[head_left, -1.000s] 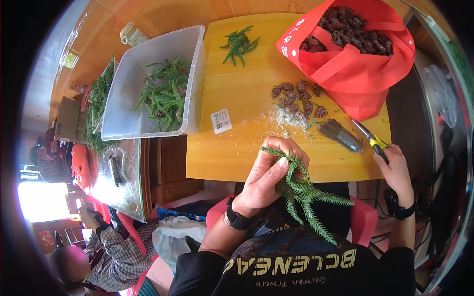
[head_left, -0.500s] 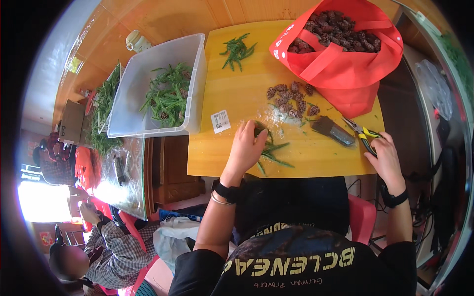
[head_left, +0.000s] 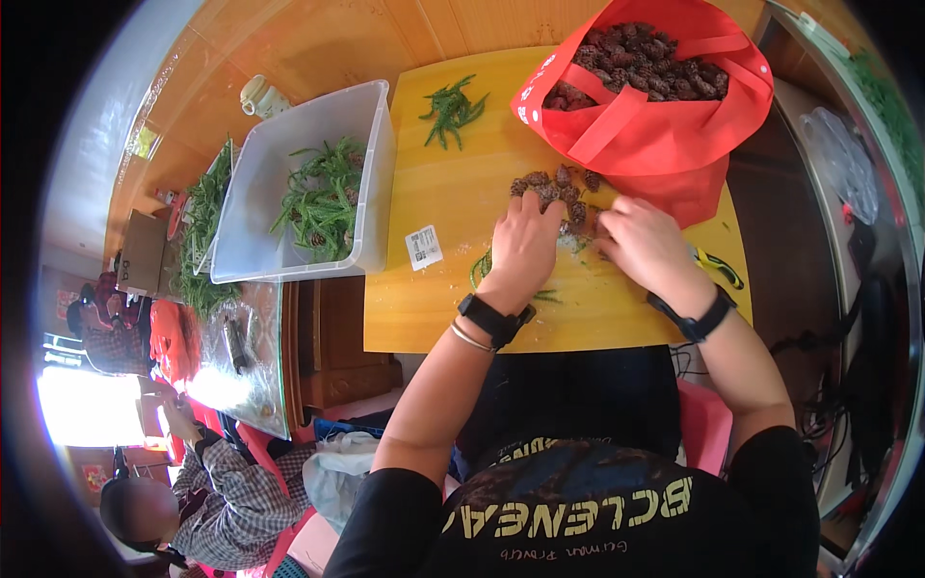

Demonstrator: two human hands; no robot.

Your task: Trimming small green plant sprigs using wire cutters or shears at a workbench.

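My left hand (head_left: pixel 525 241) reaches over a small heap of brown pine cones (head_left: pixel 564 176), its curled fingers closed around a cone at the near edge. Under that wrist a green artificial pine sprig (head_left: pixel 482 267) lies partly covered. My right hand (head_left: pixel 655 249) is to the right of the heap, fingers bent and pinched at a dark bundle that the hand mostly hides. I cannot make out exactly what they hold. Beside the right wrist rest pliers with yellow and black handles (head_left: pixel 721 268), away from the fingers.
A red bag (head_left: pixel 665 144) full of pine cones stands at the far right. On the left is a clear plastic bin (head_left: pixel 378 183) holding green sprigs. Another sprig (head_left: pixel 453 111) and a white label (head_left: pixel 423 248) lie on the yellow table (head_left: pixel 414 318). A person (head_left: pixel 226 501) sits at lower left.
My right hand has let go of the pliers and moved left to the dark bundle. My left hand has left the near sprig and moved up and right to the pine cones.
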